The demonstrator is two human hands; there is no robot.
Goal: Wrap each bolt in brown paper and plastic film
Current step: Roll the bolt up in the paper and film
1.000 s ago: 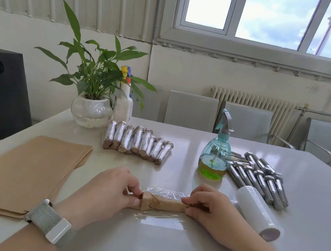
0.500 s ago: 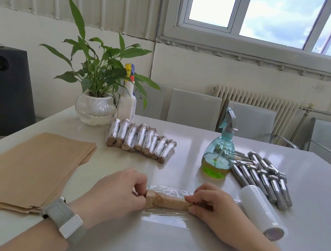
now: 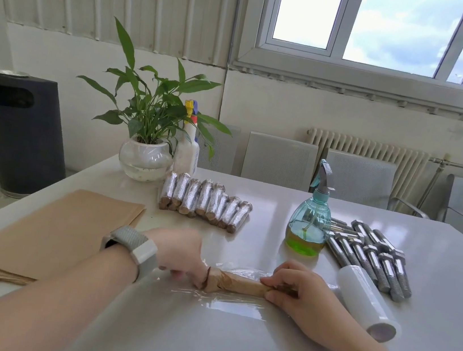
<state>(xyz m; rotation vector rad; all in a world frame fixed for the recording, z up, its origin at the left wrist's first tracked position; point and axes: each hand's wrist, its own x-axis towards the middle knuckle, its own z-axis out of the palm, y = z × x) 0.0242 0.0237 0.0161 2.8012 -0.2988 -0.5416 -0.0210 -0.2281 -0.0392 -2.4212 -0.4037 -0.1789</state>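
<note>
A bolt wrapped in brown paper lies on a clear sheet of plastic film near the table's front. My left hand pinches its twisted left end. My right hand grips its right end, fingers curled over it. A white roll of plastic film lies just right of my right hand. Bare steel bolts lie in a pile at the right. Several finished wrapped bolts sit in a row at the back. A stack of brown paper sheets lies at the left.
A teal spray bottle with green liquid stands between the wrapped row and the bare bolts. A potted plant and a white spray bottle stand at the back left. Chairs line the far edge; a black bin stands left of the table.
My left forearm has swung in over the paper stack and the hand has turned at the bolt's left end. The right hand stays on the right end. The camera has tilted slightly.
</note>
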